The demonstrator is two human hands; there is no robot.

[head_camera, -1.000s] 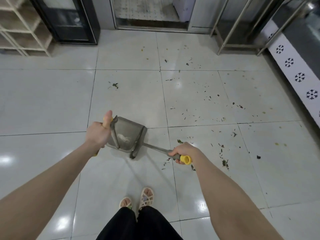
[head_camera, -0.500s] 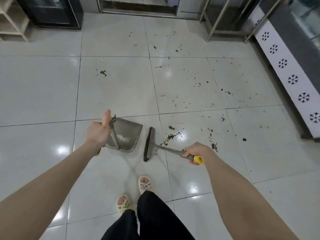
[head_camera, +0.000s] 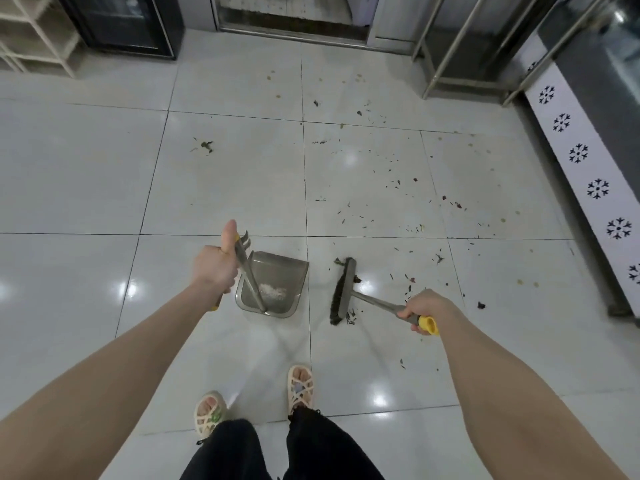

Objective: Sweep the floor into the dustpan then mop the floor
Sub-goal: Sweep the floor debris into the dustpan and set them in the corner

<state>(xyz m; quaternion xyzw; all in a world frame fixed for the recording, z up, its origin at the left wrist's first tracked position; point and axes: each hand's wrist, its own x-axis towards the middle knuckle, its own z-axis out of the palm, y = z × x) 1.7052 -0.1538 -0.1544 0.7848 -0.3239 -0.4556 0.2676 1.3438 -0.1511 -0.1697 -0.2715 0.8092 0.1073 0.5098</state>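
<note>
**Hands.** The left hand (head_camera: 216, 268) is wrapped round the upright handle of the dustpan (head_camera: 277, 284), thumb raised along it. The right hand (head_camera: 424, 308) is closed round the shaft of the broom (head_camera: 343, 291), just short of its yellow end cap. The hands are well apart, each clamped on its own tool.

**Tools.** The dustpan sits low over the floor (head_camera: 86, 174), ahead of the sandalled feet (head_camera: 300, 384). A pale clump (head_camera: 273, 291) lies inside it. The broom head rests on the tile to the right of the pan, with bare tile between them and a few scraps at its bristles.

**Change noted.** A second ago the broom head was against the dustpan's edge. Half a second ago it stood just beside the pan, and now it lies further right. In my judgement one stroke has been delivered and the broom is being drawn back for another.

**Outstanding.** Debris (head_camera: 381, 188) is scattered over the tiles ahead and to the right, and a separate leafy scrap (head_camera: 206, 145) lies off to the left. Sweeping looks to be at an early stage. No mop is in view.
</note>
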